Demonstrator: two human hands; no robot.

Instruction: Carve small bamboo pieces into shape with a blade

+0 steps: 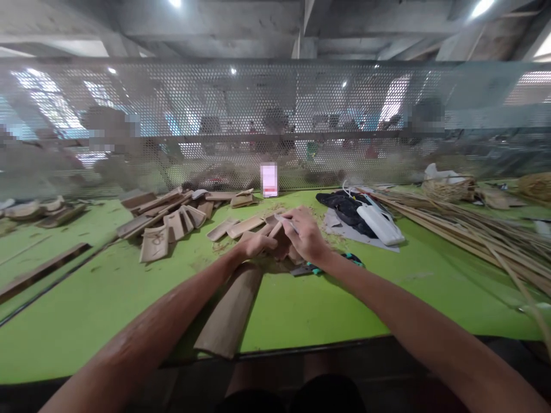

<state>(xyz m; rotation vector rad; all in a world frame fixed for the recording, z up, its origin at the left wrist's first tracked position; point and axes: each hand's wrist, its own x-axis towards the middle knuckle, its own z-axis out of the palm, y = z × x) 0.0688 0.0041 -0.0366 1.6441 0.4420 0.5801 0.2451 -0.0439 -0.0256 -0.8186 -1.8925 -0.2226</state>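
Bare forearms (pixel 150 321) reach from eight and four o'clock to a small bamboo piece (pixel 276 230) over the counter (pixel 314 321), pinched by the left hand's (pixel 257 245) fingers; the right hand's (pixel 306 234) fingers clasp a slim tool (pixel 292 222). A broad bamboo slat (pixel 230 315) lies at seven.

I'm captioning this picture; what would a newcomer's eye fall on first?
Probably the bright green tabletop, spread across the lower part of the view. Over its middle, the left hand and right hand are close together. To their left lies a pile of brownish slats; long thin strips lie at the right.
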